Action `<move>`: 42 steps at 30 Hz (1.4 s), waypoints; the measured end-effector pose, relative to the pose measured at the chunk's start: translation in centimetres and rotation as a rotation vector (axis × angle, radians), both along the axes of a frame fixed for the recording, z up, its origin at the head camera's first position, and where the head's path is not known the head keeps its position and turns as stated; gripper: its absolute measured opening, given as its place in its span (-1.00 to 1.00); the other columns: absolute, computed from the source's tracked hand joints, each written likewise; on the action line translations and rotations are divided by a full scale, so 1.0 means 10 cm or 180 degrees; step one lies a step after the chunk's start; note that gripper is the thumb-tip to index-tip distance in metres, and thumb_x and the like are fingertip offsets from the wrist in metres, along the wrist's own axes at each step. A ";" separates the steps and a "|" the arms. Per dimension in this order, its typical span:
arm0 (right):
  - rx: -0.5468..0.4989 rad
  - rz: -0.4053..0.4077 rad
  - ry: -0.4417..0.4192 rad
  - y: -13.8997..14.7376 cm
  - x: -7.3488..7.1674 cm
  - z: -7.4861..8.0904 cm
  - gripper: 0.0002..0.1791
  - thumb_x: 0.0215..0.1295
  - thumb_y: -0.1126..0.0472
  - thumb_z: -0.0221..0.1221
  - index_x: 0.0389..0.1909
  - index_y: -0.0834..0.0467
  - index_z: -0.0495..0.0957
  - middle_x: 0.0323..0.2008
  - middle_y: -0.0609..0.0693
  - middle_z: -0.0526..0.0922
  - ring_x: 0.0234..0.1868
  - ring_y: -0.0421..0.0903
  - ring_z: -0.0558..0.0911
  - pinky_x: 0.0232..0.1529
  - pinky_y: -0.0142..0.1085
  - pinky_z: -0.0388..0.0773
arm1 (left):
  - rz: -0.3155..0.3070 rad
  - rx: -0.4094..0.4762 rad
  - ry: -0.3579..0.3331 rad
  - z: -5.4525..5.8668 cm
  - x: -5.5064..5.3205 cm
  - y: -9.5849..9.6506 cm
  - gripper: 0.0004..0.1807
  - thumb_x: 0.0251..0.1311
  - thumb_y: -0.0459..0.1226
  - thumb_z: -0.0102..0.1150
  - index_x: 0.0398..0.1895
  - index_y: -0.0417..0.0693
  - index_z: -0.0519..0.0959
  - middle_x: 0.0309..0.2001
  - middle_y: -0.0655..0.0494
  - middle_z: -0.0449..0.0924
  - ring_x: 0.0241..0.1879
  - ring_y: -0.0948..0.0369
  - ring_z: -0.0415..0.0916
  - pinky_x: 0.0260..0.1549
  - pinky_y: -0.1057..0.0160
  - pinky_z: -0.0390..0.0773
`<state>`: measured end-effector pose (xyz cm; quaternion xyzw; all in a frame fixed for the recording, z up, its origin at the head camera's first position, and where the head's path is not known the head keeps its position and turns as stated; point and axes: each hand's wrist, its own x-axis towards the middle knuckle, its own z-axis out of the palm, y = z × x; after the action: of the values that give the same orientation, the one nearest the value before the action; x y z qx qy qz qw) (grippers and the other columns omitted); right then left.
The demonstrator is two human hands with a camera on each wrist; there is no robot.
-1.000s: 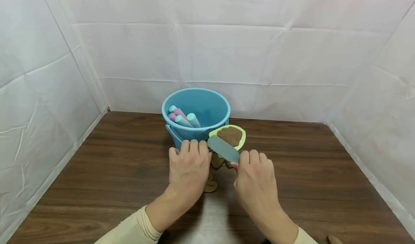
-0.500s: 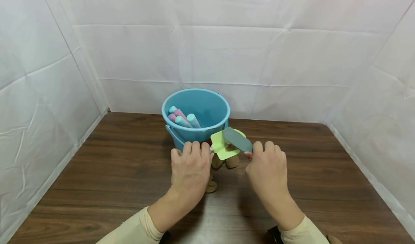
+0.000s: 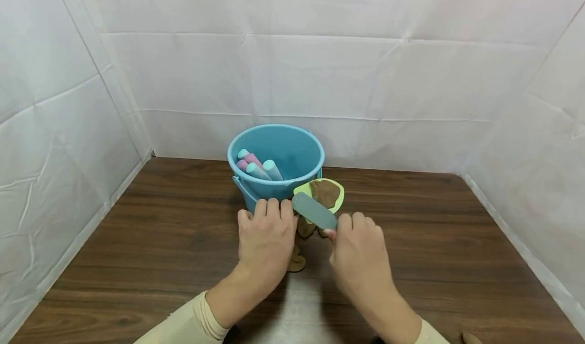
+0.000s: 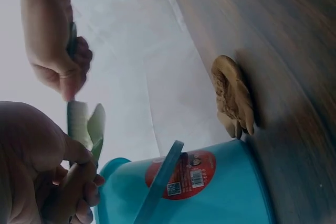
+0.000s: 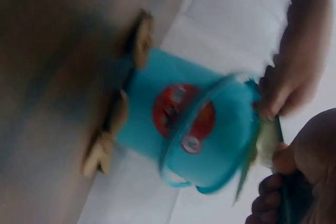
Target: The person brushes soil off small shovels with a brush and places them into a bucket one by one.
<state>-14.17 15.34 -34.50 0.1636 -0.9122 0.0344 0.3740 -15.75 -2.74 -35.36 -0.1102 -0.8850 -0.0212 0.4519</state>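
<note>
My left hand (image 3: 267, 237) grips the brown handle of a small lime-green garden trowel (image 3: 339, 201), held in front of the bucket's right rim. A brown patch of dirt (image 3: 325, 192) covers much of the trowel's blade. With my right hand (image 3: 363, 255) I grip a grey-backed brush (image 3: 315, 212), which overlaps the near-left part of the blade in the head view. The brush's pale bristles (image 4: 79, 121) face the trowel (image 4: 96, 124) in the left wrist view. The right wrist view is blurred.
A blue bucket (image 3: 283, 185) stands behind my hands, holding several pink and pale-blue cylinders (image 3: 272, 169). Brown clay-like lumps (image 3: 297, 261) lie on the wooden table (image 3: 160, 232) before it. Another brown piece (image 3: 470, 338) is at the front right. White sheeting (image 3: 320, 74) encloses the table.
The brush slid right across the trowel's blade half a second ago and is now back at the left. The trowel has tilted back, showing its brown patch again. The bucket stayed put.
</note>
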 end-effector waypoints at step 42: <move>-0.0111 -0.0183 -0.0111 -0.03 -0.03 -0.01 -0.56 0.37 0.05 0.22 -0.54 0.23 0.29 -0.60 0.09 0.24 -0.60 0.05 0.29 -0.55 -0.13 0.26 | 0.0072 -0.0076 -0.0148 0.01 0.06 -0.02 -0.60 0.22 0.01 0.38 -0.44 -0.09 0.50 -0.51 0.02 0.39 -0.45 0.06 0.37 -0.50 0.10 0.28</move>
<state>-14.46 15.03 -34.61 0.1301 -0.9222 0.0423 0.3617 -15.15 -2.94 -35.28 -0.1051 -0.8966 -0.0081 0.4301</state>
